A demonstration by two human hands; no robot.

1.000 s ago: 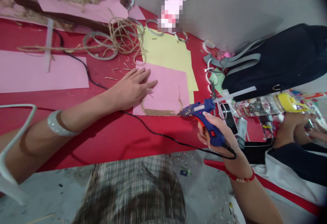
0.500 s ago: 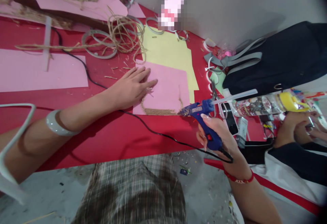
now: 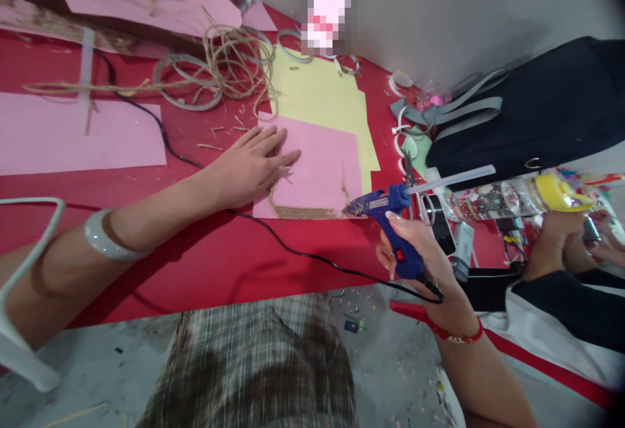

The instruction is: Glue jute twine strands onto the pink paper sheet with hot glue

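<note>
My left hand (image 3: pixel 251 161) lies flat with fingers spread on the left part of a pink paper sheet (image 3: pixel 322 148). Along the sheet's near edge runs a strip of brown twine rows (image 3: pixel 305 212), with loose twine ends at both sides. In my right hand (image 3: pixel 415 239) is a blue hot glue gun (image 3: pixel 403 245), gripped by its handle. Its nozzle is at the right end of the twine strip, close to the paper; whether it touches cannot be told. A clear glue stick (image 3: pixel 454 179) sticks out of the gun's back.
A tangle of twine (image 3: pixel 239 66) and tape rings (image 3: pixel 188 83) lie behind my left hand. Yellow paper (image 3: pixel 317 89) lies beyond the pink sheet. Right of the gun are scissors (image 3: pixel 410 167), a phone (image 3: pixel 438 225), a bottle (image 3: pixel 512 199), a dark bag (image 3: pixel 532 115) and another person's arm (image 3: pixel 551 242).
The glue gun has shifted very slightly, its nozzle a little up from the twine strip's right end. My left hand stays in place on the paper.
</note>
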